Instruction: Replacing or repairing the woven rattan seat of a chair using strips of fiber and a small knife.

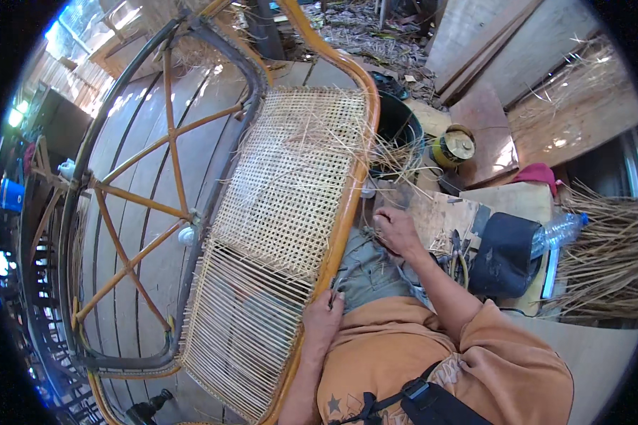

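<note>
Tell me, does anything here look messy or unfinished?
Yes. The woven cane panel is only half done: its lower part shows bare parallel strands, and loose ends stick out raggedly near the black bucket. Straw scraps litter the ground.

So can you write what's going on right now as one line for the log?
left hand: resting on chair frame | right hand: on knee, beside board | woven seat: half done | bottle: lying right
</note>
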Available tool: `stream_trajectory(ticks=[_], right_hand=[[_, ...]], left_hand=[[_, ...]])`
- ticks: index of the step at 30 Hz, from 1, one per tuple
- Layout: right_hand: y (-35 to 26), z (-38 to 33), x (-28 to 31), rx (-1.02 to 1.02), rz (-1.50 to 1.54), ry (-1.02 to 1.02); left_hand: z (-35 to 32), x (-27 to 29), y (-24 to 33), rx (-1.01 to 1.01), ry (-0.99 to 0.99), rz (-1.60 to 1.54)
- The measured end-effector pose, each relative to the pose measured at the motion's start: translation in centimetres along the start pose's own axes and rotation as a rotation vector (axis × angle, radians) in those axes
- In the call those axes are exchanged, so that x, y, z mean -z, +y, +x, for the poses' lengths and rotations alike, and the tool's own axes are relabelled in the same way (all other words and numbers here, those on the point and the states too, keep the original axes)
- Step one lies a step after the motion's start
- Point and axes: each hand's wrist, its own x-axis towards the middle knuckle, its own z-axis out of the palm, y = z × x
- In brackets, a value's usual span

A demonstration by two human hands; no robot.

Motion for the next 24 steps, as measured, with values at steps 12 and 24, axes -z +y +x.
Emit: stream_trajectory(ticks=[12, 24], right_hand=[[12.5, 3.8, 5.8, -0.233, -0.504, 0.369], [15.8, 2.1, 3.6, 0.063, -0.429, 0.133]], left_hand=[[0.3, -0.5, 0.2, 0.064, 0.027, -0.031], [0.5, -0.8, 0.5, 0.17, -0.003, -0.018]])
